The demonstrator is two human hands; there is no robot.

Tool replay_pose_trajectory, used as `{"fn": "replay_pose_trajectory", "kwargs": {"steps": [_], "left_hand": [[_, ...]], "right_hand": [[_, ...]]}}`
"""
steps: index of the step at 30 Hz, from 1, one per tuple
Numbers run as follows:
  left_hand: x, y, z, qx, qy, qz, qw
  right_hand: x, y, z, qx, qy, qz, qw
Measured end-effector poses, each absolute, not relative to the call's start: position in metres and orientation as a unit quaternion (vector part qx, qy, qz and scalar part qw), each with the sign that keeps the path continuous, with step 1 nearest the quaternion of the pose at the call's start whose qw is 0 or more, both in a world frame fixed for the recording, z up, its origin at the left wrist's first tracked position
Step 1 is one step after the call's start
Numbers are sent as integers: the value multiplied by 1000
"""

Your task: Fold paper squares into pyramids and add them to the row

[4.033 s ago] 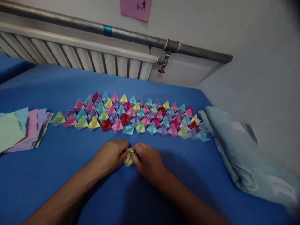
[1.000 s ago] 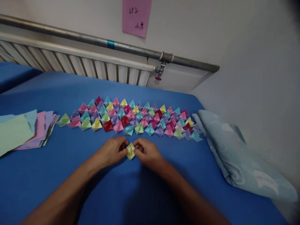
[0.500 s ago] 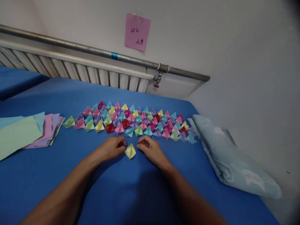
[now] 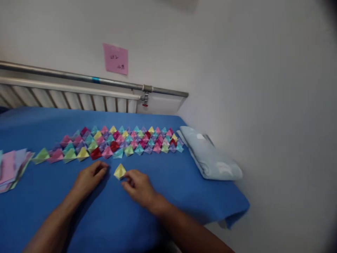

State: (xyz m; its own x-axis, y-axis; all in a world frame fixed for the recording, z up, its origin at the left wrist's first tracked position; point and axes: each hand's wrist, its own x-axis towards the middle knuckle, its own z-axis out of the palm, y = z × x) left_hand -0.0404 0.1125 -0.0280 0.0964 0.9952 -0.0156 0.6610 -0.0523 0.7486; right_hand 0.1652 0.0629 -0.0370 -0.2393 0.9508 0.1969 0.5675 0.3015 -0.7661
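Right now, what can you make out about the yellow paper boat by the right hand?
The yellow paper boat looks folded, with a pointed, diamond-like outline and a blurred fold in its middle. It sits on the blue surface, apart from the multicoloured boats beyond. The right hand is at its right side, seemingly touching; the left hand is apart from it.

There's just the one camera here, worn on the person's head at the near side of the blue cloth-covered surface. It faces forward and down over both forearms, close above the bare left hand and bare right hand. Its view runs far enough to catch the white ribbed metal radiator and square pink paper note; pale wall fills its right side, slightly blurred.
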Motion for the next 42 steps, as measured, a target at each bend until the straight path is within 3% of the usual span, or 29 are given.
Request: {"fn": "replay_pose_trajectory", "kwargs": {"steps": [11,19,24,28,36,42], "left_hand": [[-44,102,-26,660,644,260,285],[-44,103,-26,662,647,249,285],[-51,108,-37,661,655,243,275],[-41,113,-40,678,652,217,261],[69,119,-24,841,424,141,305],[99,122,-39,831,406,203,320]], "right_hand": [[148,71,-41,-508,-814,126,253],[157,69,-42,-509,-801,139,285],[212,52,-41,-557,-709,124,415],[274,41,-41,-618,-637,82,454],[350,56,-39,-670,-573,10,473],[360,70,-46,-671,-585,-6,455]]}}
